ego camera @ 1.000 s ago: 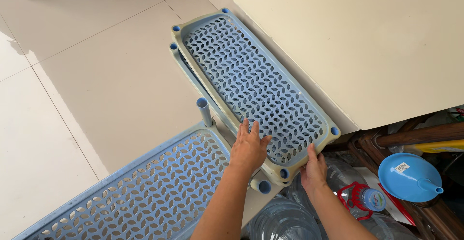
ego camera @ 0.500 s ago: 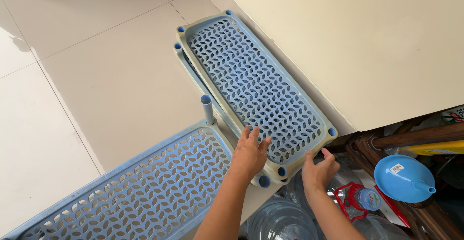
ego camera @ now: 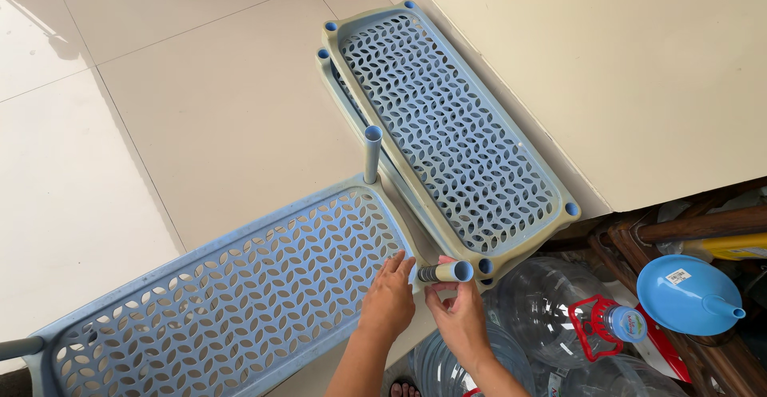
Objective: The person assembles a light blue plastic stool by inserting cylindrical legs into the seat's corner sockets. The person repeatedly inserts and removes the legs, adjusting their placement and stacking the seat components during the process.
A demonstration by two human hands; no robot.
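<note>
Tiled floor point(ego camera: 200, 109), both hands point(ego camera: 423, 305) around blue tube point(ego camera: 447, 272)

The blue shelf panel point(ego camera: 232, 285) runs out past the bottom edge, so its near long side and left corner are cut off. A grey tube point(ego camera: 17, 347) at that corner is clipped by the left edge.

A second grey shelf panel point(ego camera: 335, 85) lies under the grey shelf panel point(ego camera: 447, 125) against the wall; only its floor-side rim shows.

The right hand point(ego camera: 459, 317) covers the near end of the short tube point(ego camera: 446, 272), and both forearms leave at the bottom edge.

The clear water bottles point(ego camera: 535, 309) are partly behind the hands and cut off below. Things behind the blue funnel point(ego camera: 687, 293) lie in shadow, too dim to tell.
</note>
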